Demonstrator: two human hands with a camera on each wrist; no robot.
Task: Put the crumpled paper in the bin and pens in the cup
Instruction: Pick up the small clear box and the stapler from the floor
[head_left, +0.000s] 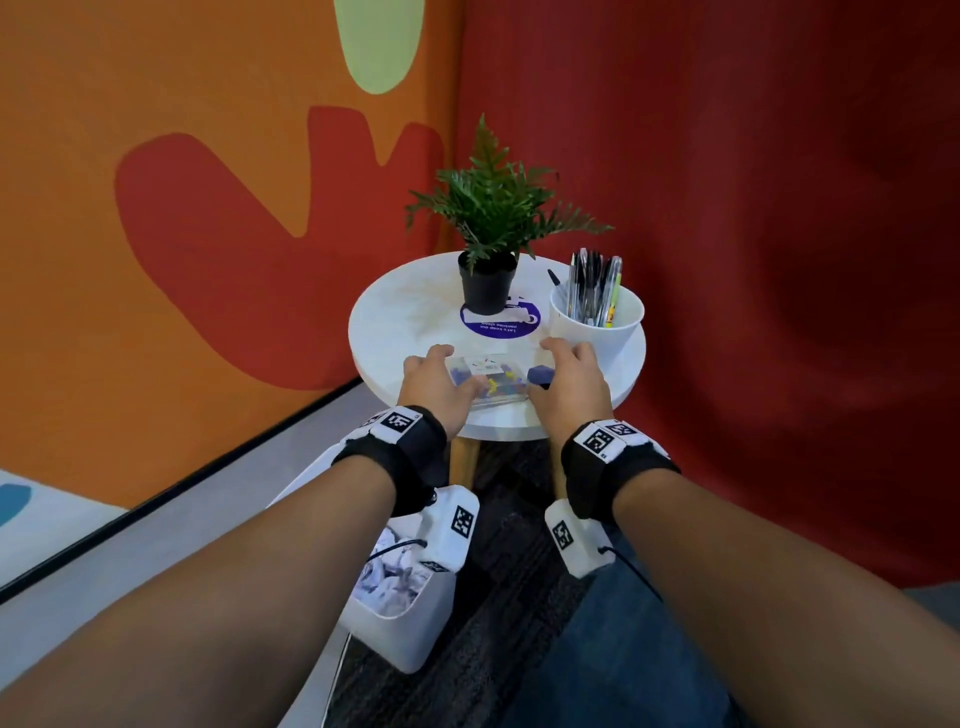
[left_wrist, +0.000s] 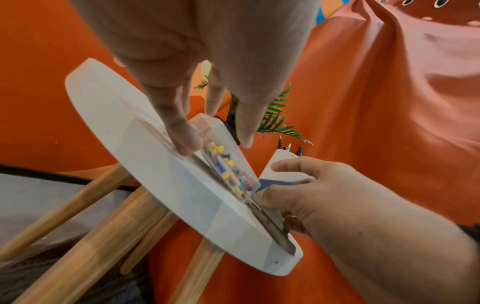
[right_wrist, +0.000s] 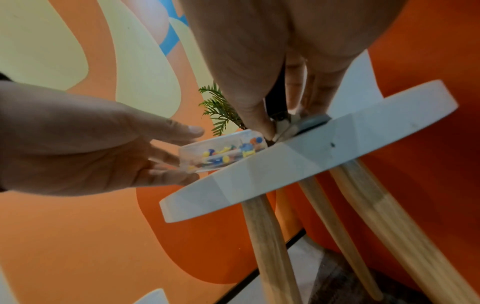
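Crumpled paper (head_left: 387, 579) already sits in the bin (head_left: 410, 636) on the floor, nearest me. Up on the table (head_left: 395, 322), left hand (head_left: 434, 382) and right hand (head_left: 569, 382) loosely bracket the clear pin box (head_left: 485, 382), fingers only lightly curled; better to square it gently, keeping it flat. Beyond, pens (head_left: 592, 286) stand in the cup (head_left: 597, 325). I cannot tell whether the right fingers pinch the blue thing (head_left: 540, 375).

You face a corner: an orange wall (head_left: 156, 260) with red and green shapes meets a red curtain (head_left: 753, 260). The round white tabletop (head_left: 395, 317) stands on wooden legs (right_wrist: 270, 246) over dark carpet (head_left: 498, 597).
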